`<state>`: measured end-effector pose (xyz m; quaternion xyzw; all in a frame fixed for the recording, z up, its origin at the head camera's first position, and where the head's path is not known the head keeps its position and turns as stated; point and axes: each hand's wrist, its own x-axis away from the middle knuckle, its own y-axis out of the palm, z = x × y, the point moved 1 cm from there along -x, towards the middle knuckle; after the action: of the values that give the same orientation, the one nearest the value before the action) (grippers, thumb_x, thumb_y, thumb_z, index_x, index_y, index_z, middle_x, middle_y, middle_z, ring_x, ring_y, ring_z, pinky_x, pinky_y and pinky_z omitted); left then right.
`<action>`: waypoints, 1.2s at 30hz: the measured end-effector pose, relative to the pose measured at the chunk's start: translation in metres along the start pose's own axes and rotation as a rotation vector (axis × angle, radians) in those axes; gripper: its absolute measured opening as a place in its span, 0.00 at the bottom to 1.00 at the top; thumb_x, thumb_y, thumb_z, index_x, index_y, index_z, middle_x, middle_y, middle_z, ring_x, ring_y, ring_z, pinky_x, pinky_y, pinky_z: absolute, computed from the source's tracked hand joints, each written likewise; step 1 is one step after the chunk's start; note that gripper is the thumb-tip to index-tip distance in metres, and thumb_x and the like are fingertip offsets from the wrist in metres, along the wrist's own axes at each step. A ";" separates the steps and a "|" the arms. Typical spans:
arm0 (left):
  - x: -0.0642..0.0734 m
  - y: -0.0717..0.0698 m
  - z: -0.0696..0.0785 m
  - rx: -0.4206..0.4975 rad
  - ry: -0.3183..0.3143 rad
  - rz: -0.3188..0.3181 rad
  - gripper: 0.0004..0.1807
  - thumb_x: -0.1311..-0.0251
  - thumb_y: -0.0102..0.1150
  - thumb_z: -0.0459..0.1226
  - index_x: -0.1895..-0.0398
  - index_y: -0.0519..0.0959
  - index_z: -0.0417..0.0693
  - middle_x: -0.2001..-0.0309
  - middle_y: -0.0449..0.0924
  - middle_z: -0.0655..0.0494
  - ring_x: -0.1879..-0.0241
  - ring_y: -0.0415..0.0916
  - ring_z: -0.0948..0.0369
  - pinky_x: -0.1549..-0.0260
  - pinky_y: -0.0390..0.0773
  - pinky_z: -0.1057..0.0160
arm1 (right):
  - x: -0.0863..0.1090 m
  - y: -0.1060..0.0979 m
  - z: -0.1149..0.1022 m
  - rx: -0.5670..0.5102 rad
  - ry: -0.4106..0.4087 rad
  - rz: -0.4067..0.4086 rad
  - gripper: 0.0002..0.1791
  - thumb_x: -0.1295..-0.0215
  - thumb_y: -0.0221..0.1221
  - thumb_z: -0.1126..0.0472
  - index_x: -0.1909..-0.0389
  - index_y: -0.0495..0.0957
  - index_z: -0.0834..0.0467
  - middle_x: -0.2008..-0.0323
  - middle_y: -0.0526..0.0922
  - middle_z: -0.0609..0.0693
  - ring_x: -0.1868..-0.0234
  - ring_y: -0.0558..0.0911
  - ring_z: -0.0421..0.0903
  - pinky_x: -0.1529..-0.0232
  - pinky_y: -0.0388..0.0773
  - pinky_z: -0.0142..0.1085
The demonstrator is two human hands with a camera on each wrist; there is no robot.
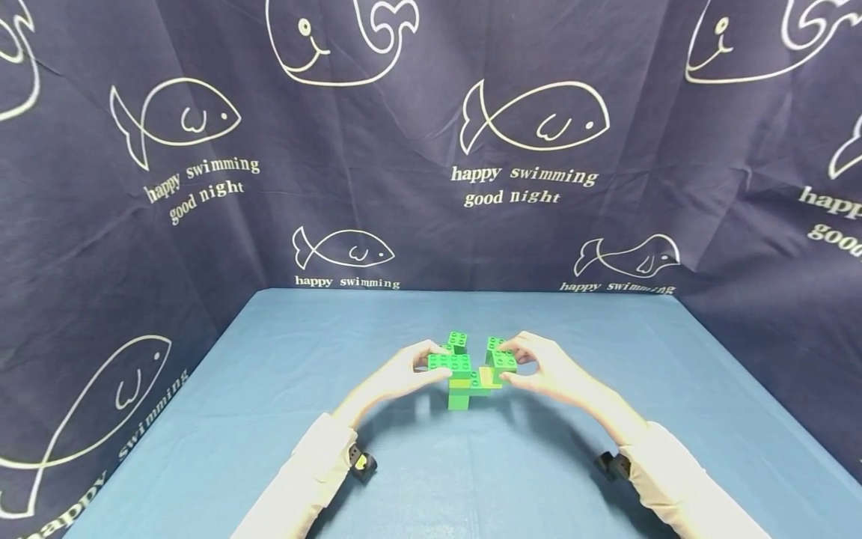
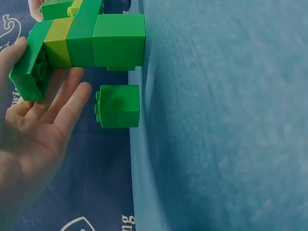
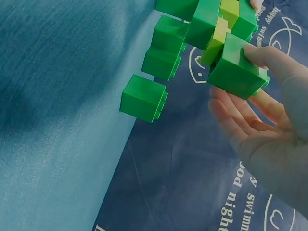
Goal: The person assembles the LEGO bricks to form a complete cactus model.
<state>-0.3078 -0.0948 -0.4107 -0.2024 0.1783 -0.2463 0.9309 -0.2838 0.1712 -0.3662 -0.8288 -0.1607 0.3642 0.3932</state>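
Observation:
A small structure of toy building bricks stands mid-table, with a green leg (image 1: 459, 403) under a yellow brick (image 2: 58, 43) and a long green brick (image 2: 83, 36). My left hand (image 1: 417, 367) grips the green brick (image 1: 450, 364) on its left top between thumb and fingers. On the other side, my right hand (image 1: 539, 363) pinches a green brick (image 3: 236, 67) right at a second yellow brick (image 3: 215, 42), slightly tilted against it. Studs show on both held bricks in the head view.
Beyond the structure stand more green bricks, one stepped group (image 1: 458, 341) to the left and one brick (image 3: 144, 97) to the right. The blue-covered table (image 1: 431, 479) meets a dark fish-print curtain (image 1: 431, 150) at its back and sides.

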 end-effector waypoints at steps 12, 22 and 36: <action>0.002 0.000 0.003 0.019 -0.015 0.030 0.17 0.43 0.63 0.36 0.53 0.71 0.42 0.57 0.79 0.48 0.60 0.77 0.65 0.55 0.77 0.67 | 0.002 0.000 0.006 -0.035 0.015 -0.016 0.18 0.47 0.67 0.61 0.54 0.77 0.58 0.59 0.80 0.48 0.62 0.80 0.44 0.57 0.81 0.41; 0.002 0.001 0.002 0.033 0.003 0.021 0.16 0.44 0.63 0.34 0.55 0.70 0.40 0.60 0.79 0.47 0.63 0.76 0.67 0.58 0.78 0.69 | 0.006 -0.006 0.007 -0.026 -0.006 -0.027 0.22 0.49 0.68 0.62 0.51 0.77 0.62 0.58 0.81 0.50 0.61 0.81 0.46 0.57 0.80 0.41; 0.002 0.000 0.002 0.038 0.006 0.020 0.15 0.44 0.63 0.34 0.56 0.70 0.40 0.59 0.77 0.48 0.63 0.76 0.67 0.58 0.79 0.69 | 0.012 -0.020 0.009 -0.020 -0.031 0.011 0.20 0.49 0.68 0.63 0.53 0.78 0.59 0.61 0.82 0.47 0.59 0.83 0.47 0.57 0.80 0.40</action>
<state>-0.3055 -0.0948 -0.4099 -0.1823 0.1783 -0.2409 0.9365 -0.2815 0.1960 -0.3604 -0.8279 -0.1658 0.3774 0.3804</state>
